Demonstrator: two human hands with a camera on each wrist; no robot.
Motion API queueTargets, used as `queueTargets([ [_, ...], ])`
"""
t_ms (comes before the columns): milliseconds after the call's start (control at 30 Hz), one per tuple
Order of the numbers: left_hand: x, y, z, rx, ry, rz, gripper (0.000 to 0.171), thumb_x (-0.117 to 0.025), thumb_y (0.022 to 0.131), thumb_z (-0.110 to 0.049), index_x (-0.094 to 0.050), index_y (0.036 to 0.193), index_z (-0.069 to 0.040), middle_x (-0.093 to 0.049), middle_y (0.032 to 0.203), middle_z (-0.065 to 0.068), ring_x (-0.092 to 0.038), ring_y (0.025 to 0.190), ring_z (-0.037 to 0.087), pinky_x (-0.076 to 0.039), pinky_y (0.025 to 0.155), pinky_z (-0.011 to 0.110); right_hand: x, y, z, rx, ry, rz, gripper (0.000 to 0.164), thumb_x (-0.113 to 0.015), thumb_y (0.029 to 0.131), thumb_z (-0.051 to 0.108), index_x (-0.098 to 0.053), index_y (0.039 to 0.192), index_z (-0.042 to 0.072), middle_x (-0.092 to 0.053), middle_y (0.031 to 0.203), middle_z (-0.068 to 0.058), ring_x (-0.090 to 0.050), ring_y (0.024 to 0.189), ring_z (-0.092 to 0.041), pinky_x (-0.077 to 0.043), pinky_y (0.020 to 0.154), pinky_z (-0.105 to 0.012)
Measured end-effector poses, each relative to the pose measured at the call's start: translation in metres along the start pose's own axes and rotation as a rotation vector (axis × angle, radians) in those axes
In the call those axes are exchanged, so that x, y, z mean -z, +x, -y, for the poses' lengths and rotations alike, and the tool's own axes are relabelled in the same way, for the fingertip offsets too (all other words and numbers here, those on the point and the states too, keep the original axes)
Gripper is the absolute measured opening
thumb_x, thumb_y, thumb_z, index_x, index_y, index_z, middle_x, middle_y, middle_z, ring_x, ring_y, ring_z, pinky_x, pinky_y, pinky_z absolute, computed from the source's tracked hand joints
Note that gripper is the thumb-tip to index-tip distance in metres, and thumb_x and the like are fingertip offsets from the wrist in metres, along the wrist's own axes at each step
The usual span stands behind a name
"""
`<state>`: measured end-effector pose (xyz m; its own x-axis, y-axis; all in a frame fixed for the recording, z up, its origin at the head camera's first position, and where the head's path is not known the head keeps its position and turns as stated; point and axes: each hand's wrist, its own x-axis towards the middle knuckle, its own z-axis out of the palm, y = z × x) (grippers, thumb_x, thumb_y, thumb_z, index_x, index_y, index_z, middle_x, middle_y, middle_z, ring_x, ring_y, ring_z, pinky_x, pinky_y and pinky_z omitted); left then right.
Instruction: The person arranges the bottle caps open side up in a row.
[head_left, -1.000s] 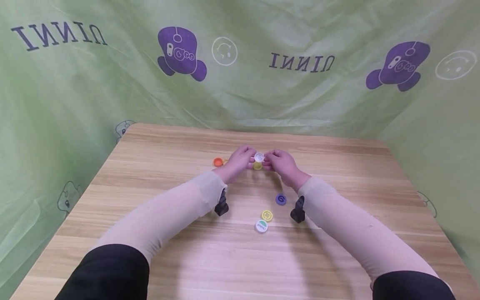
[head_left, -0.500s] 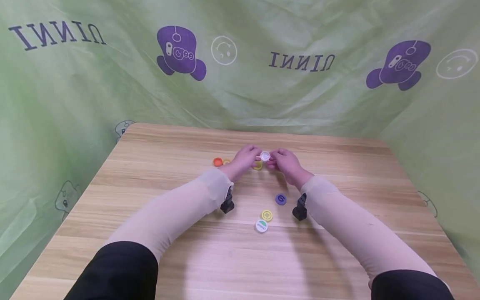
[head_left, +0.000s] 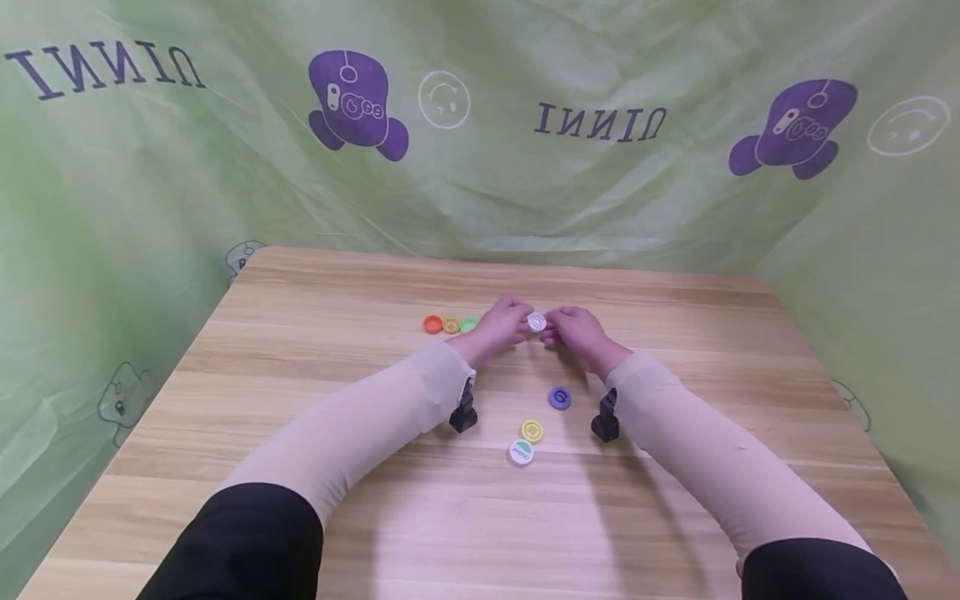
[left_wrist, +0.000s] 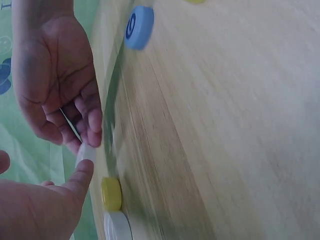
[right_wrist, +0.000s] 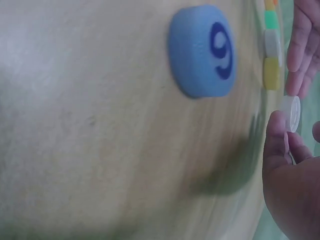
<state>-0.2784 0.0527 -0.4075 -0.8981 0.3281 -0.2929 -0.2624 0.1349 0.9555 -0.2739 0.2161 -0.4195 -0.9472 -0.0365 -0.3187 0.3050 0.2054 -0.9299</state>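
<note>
Between my two hands is a small white bottle cap [head_left: 536, 322], with its hollow side in view. My left hand [head_left: 501, 323] pinches its left edge, one finger overlapping the cap in the left wrist view. From the other side my right hand [head_left: 581, 330] pinches it between thumb and finger. Just beyond it, a yellow cap [right_wrist: 271, 73] and a white cap [right_wrist: 272, 42] end a row on the table; my left hand hides both in the head view. Farther left in that row are a green cap [head_left: 468, 324], an amber cap [head_left: 451, 325] and an orange cap [head_left: 432, 324].
A blue cap with a dark mark [head_left: 559, 398] lies on the wooden table [head_left: 337, 308] between my forearms. Closer to me are a yellow patterned cap [head_left: 532, 431] and a white-and-green cap [head_left: 522, 452], edge to edge. A green printed cloth [head_left: 480, 192] hangs behind the table.
Both hands have shifted right with the white cap, which has also dipped slightly toward the table. The green cap has come into view beside my left hand, while the yellow one has become hidden.
</note>
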Motion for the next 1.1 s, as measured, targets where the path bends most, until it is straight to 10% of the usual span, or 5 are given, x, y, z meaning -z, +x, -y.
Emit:
queueTargets([
  [467,-0.005,0.001,0.001,0.040,-0.048,0.050,0.041,-0.044,0.111,-0.022,-0.042,0.144,0.003,-0.046,0.136,0.027,-0.051,0.127,0.036,-0.046,0.111,0.041,0.001,0.007,-0.006,-0.052,-0.043,0.011,0.037,-0.046,0.107,0.007,-0.050,0.134,-0.018,-0.061,0.097,-0.009,-0.062,0.076,-0.009,-0.057,0.074,-0.018],
  [1100,0.012,-0.004,0.003,-0.006,-0.074,-0.053,0.051,-0.034,0.113,-0.033,-0.033,0.152,0.001,-0.046,0.142,0.030,-0.053,0.130,0.040,-0.048,0.108,0.044,-0.002,0.003,-0.002,-0.056,-0.172,0.018,0.039,-0.051,0.108,0.012,-0.053,0.137,-0.014,-0.064,0.102,-0.013,-0.062,0.084,-0.014,-0.057,0.080,-0.023],
])
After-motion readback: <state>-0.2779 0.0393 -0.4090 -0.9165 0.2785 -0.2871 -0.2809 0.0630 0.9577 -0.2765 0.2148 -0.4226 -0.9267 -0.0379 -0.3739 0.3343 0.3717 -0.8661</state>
